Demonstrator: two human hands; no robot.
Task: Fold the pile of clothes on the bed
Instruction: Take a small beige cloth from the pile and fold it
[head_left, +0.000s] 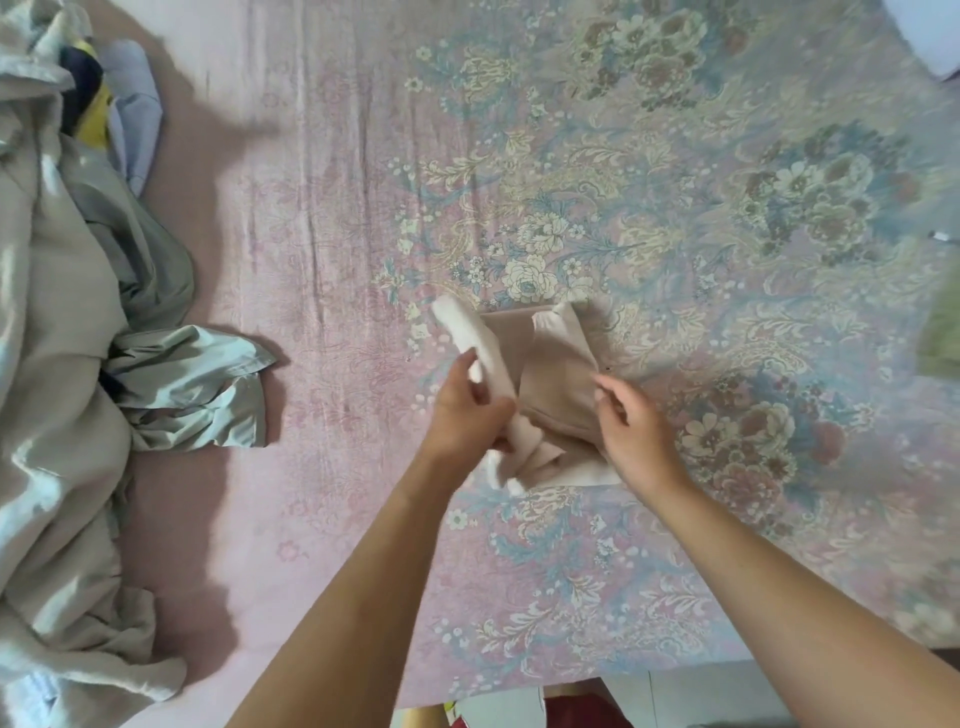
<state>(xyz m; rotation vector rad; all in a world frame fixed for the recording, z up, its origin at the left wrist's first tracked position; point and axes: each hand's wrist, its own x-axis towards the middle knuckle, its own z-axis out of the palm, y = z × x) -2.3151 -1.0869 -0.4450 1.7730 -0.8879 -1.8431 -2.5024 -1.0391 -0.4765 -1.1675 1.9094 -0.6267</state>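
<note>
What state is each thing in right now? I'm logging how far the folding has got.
Beige garment: partly folded, flat on the bed.
Left hand: grips the garment's pale rolled edge.
Right hand: fingers relaxed, resting at the garment's right side.
Pile of clothes: crumpled, unfolded, at the bed's left side.
Floral bedsheet: spread out, slightly creased.

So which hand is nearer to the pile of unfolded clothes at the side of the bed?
Left. The left hand grips the small beige garment on the side toward the pile of unfolded clothes; the right hand rests on the garment's far side.
</note>
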